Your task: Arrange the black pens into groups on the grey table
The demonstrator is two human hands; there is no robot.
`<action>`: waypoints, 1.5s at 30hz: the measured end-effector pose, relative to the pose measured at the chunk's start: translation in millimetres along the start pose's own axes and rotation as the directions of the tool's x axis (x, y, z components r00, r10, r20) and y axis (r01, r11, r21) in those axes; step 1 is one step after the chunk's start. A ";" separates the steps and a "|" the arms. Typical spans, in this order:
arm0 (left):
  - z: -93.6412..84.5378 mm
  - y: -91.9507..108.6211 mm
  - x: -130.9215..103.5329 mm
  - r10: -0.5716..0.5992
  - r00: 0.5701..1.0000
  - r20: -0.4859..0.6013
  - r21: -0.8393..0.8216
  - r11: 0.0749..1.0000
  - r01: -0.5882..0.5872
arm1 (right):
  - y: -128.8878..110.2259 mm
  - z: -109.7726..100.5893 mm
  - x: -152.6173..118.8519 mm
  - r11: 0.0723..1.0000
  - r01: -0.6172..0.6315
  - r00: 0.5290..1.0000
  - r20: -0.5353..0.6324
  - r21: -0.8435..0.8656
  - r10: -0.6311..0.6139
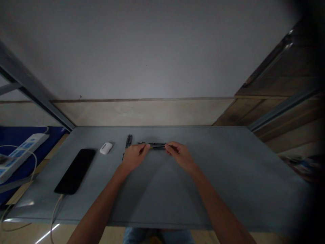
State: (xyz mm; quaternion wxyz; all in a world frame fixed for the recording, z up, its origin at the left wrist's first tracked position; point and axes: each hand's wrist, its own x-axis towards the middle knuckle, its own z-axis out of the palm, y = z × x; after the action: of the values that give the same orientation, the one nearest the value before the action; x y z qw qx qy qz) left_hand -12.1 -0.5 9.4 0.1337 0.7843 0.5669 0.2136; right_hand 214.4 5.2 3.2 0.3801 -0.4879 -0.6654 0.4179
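Observation:
Near the middle of the grey table, a thin dark pen-like rod [157, 147] stretches between my two hands. My left hand [134, 156] pinches its left end, where a small yellowish bit shows by the thumb. At the other end, the thumb and fingers of my right hand [179, 154] are closed on it. Just behind it lie more slim black pen-like pieces [152, 143], partly covered by my hands. Another dark slender piece [129, 139] points away from me, its lower part hidden behind my left hand. Their exact kind is too small to tell.
Left of my hands lie a white earbud case [106, 148] and a black phone [75, 171] with a white cable [54, 213] hanging over the front edge. A white power strip [24, 154] rests on a blue surface beyond the grey table's [228, 183] left side. A wall stands behind.

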 end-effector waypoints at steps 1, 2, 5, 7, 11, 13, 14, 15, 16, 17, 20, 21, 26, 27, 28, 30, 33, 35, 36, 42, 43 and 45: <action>-0.7 -1.4 0.7 -0.010 1.000 0.001 -0.034 0.999 0.010 | -0.2 -1.2 -0.3 1.000 0.000 1.000 0.005 -0.010 0.000; -1.3 -2.5 1.2 -0.013 1.000 0.006 -0.077 0.997 0.013 | -0.4 -1.8 -0.7 1.000 -0.001 1.000 0.016 -0.020 0.002; -2.3 -3.1 2.1 -0.005 1.000 0.029 -0.231 0.973 0.012 | -0.4 -1.2 -2.6 0.999 -0.026 0.999 0.039 -0.019 0.027; -2.1 -2.2 2.4 -0.009 0.999 0.044 -0.300 0.954 0.022 | -0.6 0.3 -3.4 0.999 -0.050 0.998 0.033 -0.008 0.050; 1.0 -1.3 3.6 -0.040 0.997 0.065 -0.384 0.921 0.062 | -0.7 0.7 -3.0 0.999 -0.032 0.999 0.024 -0.019 0.033; 3.3 -1.9 4.5 -0.068 0.995 0.071 -0.446 0.890 0.093 | -0.4 -0.5 -2.3 1.000 -0.003 1.000 0.014 -0.013 0.003; 4.4 -2.2 4.9 -0.079 0.994 0.074 -0.480 0.871 0.105 | -0.3 -1.1 -2.1 1.000 0.007 1.000 0.007 -0.006 -0.007; 5.5 -2.6 5.2 -0.089 0.993 0.075 -0.513 0.851 0.115 | -0.3 -1.7 -2.0 1.000 0.012 1.000 -0.001 0.002 -0.012; 6.5 -2.8 5.4 -0.093 0.993 0.078 -0.543 0.831 0.120 | -0.4 -2.1 -2.0 1.000 0.011 1.000 -0.006 0.007 -0.011; 7.4 -2.9 5.5 -0.092 0.992 0.083 -0.569 0.813 0.123 | -0.6 -2.3 -2.2 1.000 0.004 1.000 -0.010 0.006 -0.004; 8.9 -2.3 5.4 -0.071 0.992 0.103 -0.604 0.788 0.119 | -1.9 -1.8 -3.1 0.999 -0.034 0.999 -0.016 -0.017 0.034; 9.2 -2.0 5.3 -0.065 0.992 0.104 -0.603 0.789 0.115 | -2.4 -1.5 -3.4 0.999 -0.045 0.999 -0.019 -0.023 0.044; 9.6 -1.7 5.1 -0.116 0.988 0.100 -0.581 0.799 0.153 | -3.7 -0.9 -3.2 0.999 -0.017 1.000 -0.014 -0.033 0.017; 9.5 -1.9 5.1 -0.132 0.986 0.099 -0.582 0.796 0.165 | -3.7 -1.0 -3.1 1.000 -0.003 1.000 -0.009 -0.031 0.003; 9.4 -1.9 5.2 -0.145 0.985 0.097 -0.588 0.790 0.174 | -3.6 -1.1 -3.1 1.000 0.008 1.000 -0.008 -0.028 -0.008; 8.5 -1.4 5.3 -0.156 0.983 0.098 -0.600 0.779 0.183 | -3.3 -1.2 -3.4 0.999 0.013 1.000 -0.014 -0.037 -0.014; 6.9 0.6 5.5 -0.164 0.981 0.104 -0.587 0.786 0.194 | -3.1 -1.1 -4.1 0.998 -0.015 1.000 -0.018 -0.062 0.014; 6.5 2.0 5.6 -0.168 0.980 0.108 -0.587 0.785 0.200 | -3.3 -1.0 -4.3 0.997 -0.030 0.999 -0.024 -0.068 0.029; 6.7 2.3 5.6 -0.170 0.979 0.111 -0.597 0.776 0.202 | -3.6 -1.0 -4.3 0.997 -0.034 0.999 -0.032 -0.067 0.032; 8.4 0.9 4.5 -0.180 0.970 0.160 -0.667 0.705 0.241 | -5.3 -0.6 -3.8 0.996 -0.055 0.997 -0.057 -0.068 0.051; 8.4 0.6 4.4 -0.186 0.968 0.166 -0.679 0.690 0.250 | -5.1 -0.2 -3.8 0.996 -0.055 0.997 -0.050 -0.069 0.051; 8.3 0.6 4.5 -0.211 0.962 0.172 -0.698 0.663 0.270 | -4.0 0.8 -3.8 0.997 -0.042 0.998 -0.041 -0.067 0.040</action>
State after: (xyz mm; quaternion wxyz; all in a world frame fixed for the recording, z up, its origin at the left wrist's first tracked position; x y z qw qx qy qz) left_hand -6.4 3.8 3.3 0.4764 0.5957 0.5319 0.3677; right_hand 213.3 0.6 6.3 0.3679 -0.5222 -0.6614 0.3932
